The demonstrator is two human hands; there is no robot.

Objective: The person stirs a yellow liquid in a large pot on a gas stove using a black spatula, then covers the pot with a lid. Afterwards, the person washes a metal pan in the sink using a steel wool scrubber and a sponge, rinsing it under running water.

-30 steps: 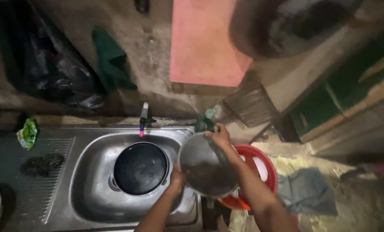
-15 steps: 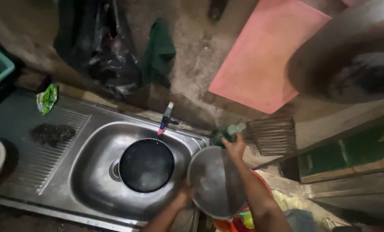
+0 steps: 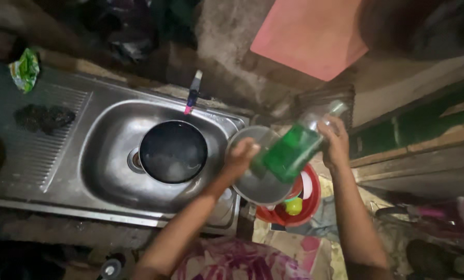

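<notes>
The right hand (image 3: 335, 139) is wrapped around the neck end of a clear plastic bottle (image 3: 290, 149) holding green liquid, which lies tilted with its base pointing down toward the sink basin (image 3: 107, 155). The left hand (image 3: 240, 158) is closed on the rim of a round metal bowl (image 3: 258, 181), held just off the right edge of the sink basin; the bottle's lower end hangs over this bowl, close to the left fingers. Whether bottle and bowl touch cannot be told.

Under the bowl, further right of the sink basin, sits a red plastic tub (image 3: 307, 199) with a small yellow-green ball (image 3: 294, 206) inside it. Inside the sink basin rests a dark round pan (image 3: 173, 151), next to the drain. A tap (image 3: 193, 93) with a pink tip reaches over the basin's back rim. To the left of the basin, on the ribbed draining board (image 3: 50, 145), lies a dark scrubbing pad (image 3: 42, 117), and beyond it a crumpled green wrapper (image 3: 24, 69). A pink board (image 3: 310, 36) lies behind and to the right of the basin.
</notes>
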